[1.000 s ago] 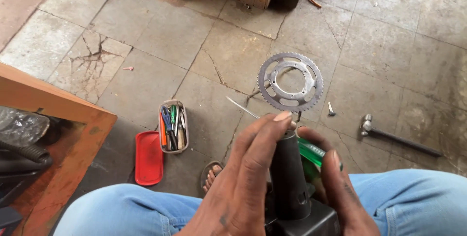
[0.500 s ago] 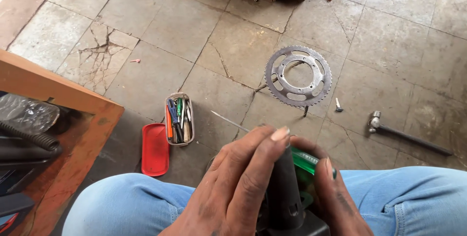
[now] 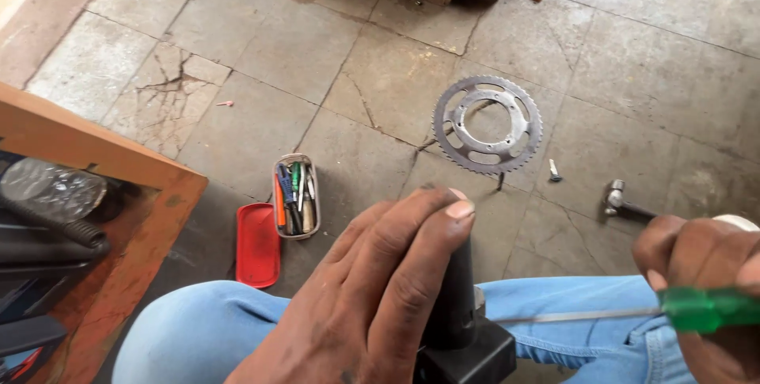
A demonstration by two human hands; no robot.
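Pulling away toward 3 o'clock, the right hand (image 3: 701, 269) is now drawing a green-handled screwdriver (image 3: 704, 309) clear of the black part (image 3: 459, 328), where half a second ago both hands were crowded together over it. That part, a dark upright cylinder rising from a blocky black base, is sitting at 6 o'clock on the person's lap, between the blue-jeaned legs (image 3: 198, 328). It is looking like solid metal or hard plastic: stiff, probably fairly heavy for its size, and likely greasy, so a grip round the cylinder with the base resting on the thigh seems the surest hold. The left hand (image 3: 372, 297) is doing just that, wrapping its fingers (image 3: 443, 218) narrowly over the top and side of the cylinder. The right hand is closing round the screwdriver's handle, with the thin steel shaft pointing back toward the part at 9 o'clock and its tip lying just beside the base.

Further out on the stone floor (image 3: 261, 59), a toothed steel sprocket (image 3: 487, 124) is lying flat at 12 o'clock, a hammer (image 3: 621, 200) is resting at 2 o'clock, and a small tin of tools (image 3: 295, 195) is standing beside its red lid (image 3: 258, 245) at 10 o'clock. An orange wooden bench (image 3: 119, 194) is edging in at 9 o'clock.
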